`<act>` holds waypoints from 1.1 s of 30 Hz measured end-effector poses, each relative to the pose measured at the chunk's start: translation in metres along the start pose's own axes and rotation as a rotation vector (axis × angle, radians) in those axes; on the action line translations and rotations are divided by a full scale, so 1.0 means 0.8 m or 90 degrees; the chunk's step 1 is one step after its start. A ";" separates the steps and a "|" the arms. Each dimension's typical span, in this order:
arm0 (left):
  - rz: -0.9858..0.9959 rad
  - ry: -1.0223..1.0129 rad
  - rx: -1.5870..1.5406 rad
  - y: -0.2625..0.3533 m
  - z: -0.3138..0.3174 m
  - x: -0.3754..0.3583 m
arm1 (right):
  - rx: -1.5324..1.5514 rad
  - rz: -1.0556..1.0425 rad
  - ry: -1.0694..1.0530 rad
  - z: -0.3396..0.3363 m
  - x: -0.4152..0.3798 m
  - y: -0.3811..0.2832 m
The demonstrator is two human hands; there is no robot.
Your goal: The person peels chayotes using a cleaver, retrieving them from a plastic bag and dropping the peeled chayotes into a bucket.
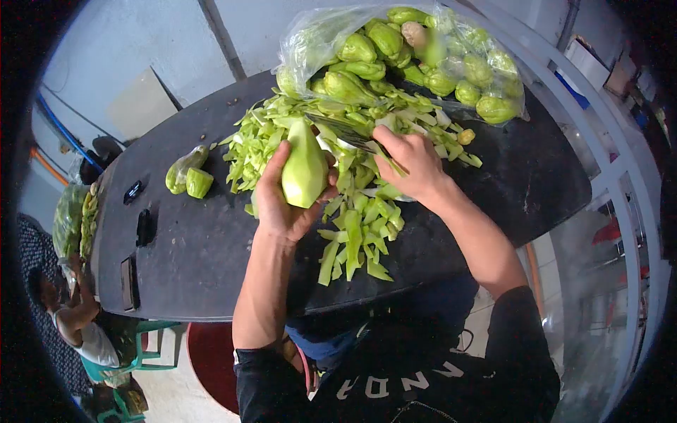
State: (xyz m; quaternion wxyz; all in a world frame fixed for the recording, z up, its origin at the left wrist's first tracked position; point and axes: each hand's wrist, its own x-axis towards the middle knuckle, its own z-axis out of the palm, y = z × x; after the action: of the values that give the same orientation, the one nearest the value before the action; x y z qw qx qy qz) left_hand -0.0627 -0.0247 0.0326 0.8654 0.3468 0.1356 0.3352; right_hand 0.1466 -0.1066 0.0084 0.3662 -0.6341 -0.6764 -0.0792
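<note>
My left hand (273, 201) is wrapped round a pale green peeled chayote (303, 169), held upright above the table with its narrow end away from me. In my right hand (412, 166) is a knife (342, 132), its blade pointing left towards the top of the chayote. My fingers hide the knife's handle, and a strip of peel hangs by them. Beneath and behind both hands spreads a heap of green peelings (257, 137), with a smaller pile of peel strips (356, 236) nearer to me.
A clear plastic bag (300, 46) full of unpeeled chayotes (384, 39) lies at the back of the dark table (197, 254). Two cut chayote pieces (199, 183) and small dark objects (144, 227) lie on the left. Another person (81, 321) sits at far left.
</note>
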 end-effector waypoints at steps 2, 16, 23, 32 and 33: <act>0.030 0.052 0.085 -0.001 -0.004 0.000 | 0.019 0.005 -0.007 -0.003 0.000 -0.006; 0.435 0.091 0.756 -0.004 -0.015 0.008 | 0.085 0.050 0.001 0.007 0.001 0.003; 0.101 0.126 0.169 0.002 -0.027 0.021 | 0.148 -0.052 0.147 0.007 0.003 -0.005; 0.092 0.213 -0.093 0.004 -0.042 0.034 | 0.059 0.047 0.117 -0.012 0.008 -0.006; 0.095 0.268 -0.093 0.004 -0.033 0.040 | 0.098 0.021 0.103 -0.017 0.008 -0.013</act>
State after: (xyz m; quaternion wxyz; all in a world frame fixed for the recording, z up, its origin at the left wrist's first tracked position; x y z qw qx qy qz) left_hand -0.0528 0.0124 0.0158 0.8136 0.2148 0.2622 0.4724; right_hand 0.1426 -0.1113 0.0254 0.4683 -0.6068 -0.6382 -0.0720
